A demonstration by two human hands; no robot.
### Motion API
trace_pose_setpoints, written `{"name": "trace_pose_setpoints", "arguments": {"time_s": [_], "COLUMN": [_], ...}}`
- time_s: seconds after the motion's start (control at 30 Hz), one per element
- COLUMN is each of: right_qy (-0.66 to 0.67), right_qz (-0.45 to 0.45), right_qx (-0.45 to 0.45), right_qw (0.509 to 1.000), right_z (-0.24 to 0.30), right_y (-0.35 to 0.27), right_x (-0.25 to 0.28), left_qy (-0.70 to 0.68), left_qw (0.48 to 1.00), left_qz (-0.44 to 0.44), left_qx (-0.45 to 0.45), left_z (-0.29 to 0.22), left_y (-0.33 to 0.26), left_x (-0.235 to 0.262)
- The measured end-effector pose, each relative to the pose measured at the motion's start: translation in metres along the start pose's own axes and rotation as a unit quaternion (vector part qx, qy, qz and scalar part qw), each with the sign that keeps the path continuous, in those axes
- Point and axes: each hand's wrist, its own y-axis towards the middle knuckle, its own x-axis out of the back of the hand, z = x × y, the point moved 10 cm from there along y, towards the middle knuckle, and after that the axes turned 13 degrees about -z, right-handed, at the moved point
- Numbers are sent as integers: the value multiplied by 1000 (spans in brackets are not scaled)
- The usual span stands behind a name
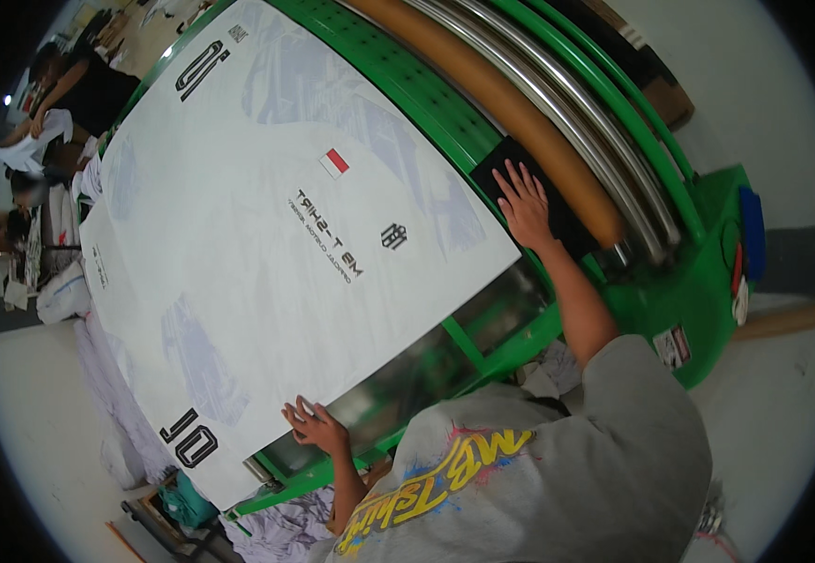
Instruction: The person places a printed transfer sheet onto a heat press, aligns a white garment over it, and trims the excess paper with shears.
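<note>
A large white printed sheet (pixel 267 253) with mirrored lettering, dark number shapes and a small red-and-white flag lies over a green machine frame (pixel 703 310). At the sheet's near edge is my left hand (pixel 316 428), its fingers spread; whether the fingertips press on the sheet I cannot tell. My right hand (pixel 524 202) lies flat, fingers apart, on a black pad (pixel 558 202) beyond the sheet's right corner. Beside that pad runs a long brown roller (pixel 520 103). Neither hand grips anything.
Shiny metal rollers (pixel 595 122) run behind the brown one. Pale cloth (pixel 286 525) is heaped under the machine, near a teal bag (pixel 187 502). A person in black (pixel 98 89) handles white cloth at the far left. A grey T-shirt (pixel 604 450) fills the lower right.
</note>
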Motion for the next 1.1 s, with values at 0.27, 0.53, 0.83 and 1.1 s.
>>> {"name": "trace_pose_setpoints", "arguments": {"time_s": [0.27, 0.53, 0.83, 1.1], "right_qy": [7, -54, 33, -23], "right_qz": [-35, -141, 98, -7], "right_qx": [42, 62, 5, 23], "right_qw": [999, 987, 995, 999], "right_z": [31, 35, 78, 30], "right_y": [223, 500, 505, 304], "right_x": [-168, -375, -373, -228], "left_qy": [4, -37, -1, 16], "left_qw": [999, 998, 1000, 1000], "left_qz": [-17, 11, 13, 24], "left_qx": [-41, -46, -12, -3], "left_z": [4, 0, -11, -8], "left_y": [0, 36, 3, 0], "left_x": [-9, -19, -4, -1]}}
